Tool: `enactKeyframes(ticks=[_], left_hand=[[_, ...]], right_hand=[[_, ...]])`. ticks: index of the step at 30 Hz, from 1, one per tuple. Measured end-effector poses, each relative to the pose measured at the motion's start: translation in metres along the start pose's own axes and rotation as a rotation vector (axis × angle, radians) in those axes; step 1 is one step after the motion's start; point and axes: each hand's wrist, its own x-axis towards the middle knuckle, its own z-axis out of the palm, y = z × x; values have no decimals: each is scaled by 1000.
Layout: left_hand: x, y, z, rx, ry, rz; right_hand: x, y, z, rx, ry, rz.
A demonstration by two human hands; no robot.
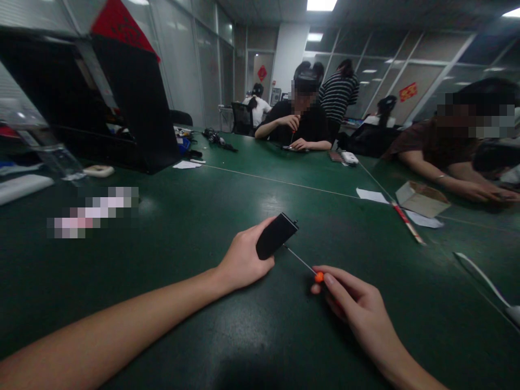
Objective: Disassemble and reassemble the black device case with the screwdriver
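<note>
You're working low over the green counter (162, 281). Your left hand (244, 262) is closing its grip round the black box (276, 235), propping it tilted off the counter, likely to expose its underside. Your right hand (357, 309) is pinching the screwdriver (303, 262) by its orange end, with the tip apparently at the box.

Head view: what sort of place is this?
Probably a shared office workroom: glass partition walls, ceiling light panels, and people seated around a long green table. The left hand holds a black box, the right hand a screwdriver.
</note>
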Motion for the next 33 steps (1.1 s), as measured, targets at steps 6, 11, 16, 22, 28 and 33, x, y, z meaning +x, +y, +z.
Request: enactKeyframes(ticks=[6,11,16,22,28,33], left_hand=[[1,0,1,26,-3,3],[0,0,1,31,-4,20],[0,-2,1,28,-14,18],[0,-2,2,22,-15,13],[0,-1,1,19,-41,4],[1,-1,1,3,-46,16]], right_hand=[[3,3,1,-101,40,-77],[2,2,1,-73,-29,-39],[1,4,1,-53,-45,-24],[1,3,1,-132,-41,-37],[1,1,2,-70,-81,-3],[2,3,2,-157,-33,-68]])
